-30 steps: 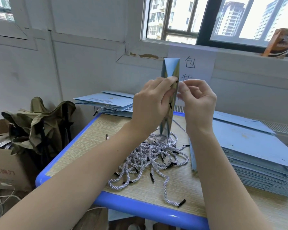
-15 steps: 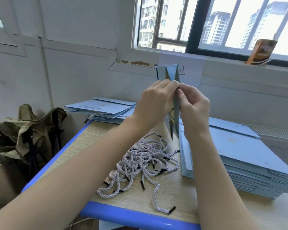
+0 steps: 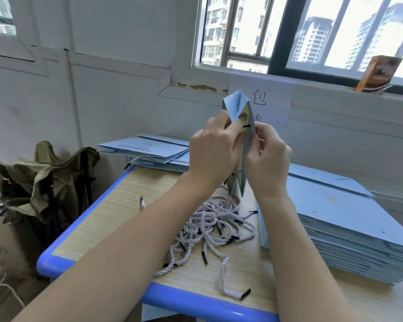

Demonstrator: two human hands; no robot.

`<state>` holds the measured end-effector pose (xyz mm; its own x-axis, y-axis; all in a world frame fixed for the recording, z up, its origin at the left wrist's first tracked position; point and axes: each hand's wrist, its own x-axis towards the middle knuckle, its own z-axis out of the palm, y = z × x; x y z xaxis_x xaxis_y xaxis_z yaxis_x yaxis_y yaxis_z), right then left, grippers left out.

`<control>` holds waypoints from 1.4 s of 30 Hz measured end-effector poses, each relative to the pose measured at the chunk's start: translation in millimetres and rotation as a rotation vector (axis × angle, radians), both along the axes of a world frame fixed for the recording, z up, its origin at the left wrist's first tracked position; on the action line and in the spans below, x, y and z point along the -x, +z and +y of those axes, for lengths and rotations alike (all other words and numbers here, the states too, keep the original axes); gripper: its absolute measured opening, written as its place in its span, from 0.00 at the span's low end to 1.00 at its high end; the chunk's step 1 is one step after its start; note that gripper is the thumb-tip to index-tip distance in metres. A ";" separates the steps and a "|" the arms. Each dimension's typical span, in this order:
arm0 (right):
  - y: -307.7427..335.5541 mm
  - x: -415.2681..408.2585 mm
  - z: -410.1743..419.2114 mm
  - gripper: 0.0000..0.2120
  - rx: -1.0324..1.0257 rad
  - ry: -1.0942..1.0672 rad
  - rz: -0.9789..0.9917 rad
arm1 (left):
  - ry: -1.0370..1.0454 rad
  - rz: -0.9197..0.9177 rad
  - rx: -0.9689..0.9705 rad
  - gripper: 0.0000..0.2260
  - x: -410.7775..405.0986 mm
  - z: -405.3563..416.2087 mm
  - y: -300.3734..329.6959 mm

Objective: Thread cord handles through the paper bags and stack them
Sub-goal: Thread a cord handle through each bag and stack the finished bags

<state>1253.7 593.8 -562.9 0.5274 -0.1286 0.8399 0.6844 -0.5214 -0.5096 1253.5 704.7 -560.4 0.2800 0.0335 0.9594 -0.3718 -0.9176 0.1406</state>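
Bag (image 3: 239, 108) held upright above the cord pile (image 3: 215, 225), left hand (image 3: 215, 154) gripping its open mouth with a finger inside, right hand (image 3: 266, 156) pinching the outer wall, probably steadying the hole for the black cord tip (image 3: 246, 126).

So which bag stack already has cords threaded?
The small far stack at the table's back left: a cord handle hangs from its front edge. The tall stack on the right shows flat bags with no cords visible.
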 end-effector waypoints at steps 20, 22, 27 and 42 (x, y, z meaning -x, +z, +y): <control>-3.1 1.4 -0.2 0.09 -0.005 -0.152 0.019 | 0.091 0.464 -0.202 0.09 10.9 3.0 -0.9; -3.8 2.0 1.9 0.10 0.015 -0.146 0.023 | 0.110 0.519 -0.258 0.09 11.8 5.5 0.9; -2.8 2.4 1.9 0.10 -0.006 -0.136 0.022 | 0.065 0.626 -0.364 0.13 4.6 8.7 -2.8; 0.9 6.6 1.0 0.09 -0.050 -0.125 0.099 | -0.216 0.744 -0.210 0.05 12.9 -6.0 -18.6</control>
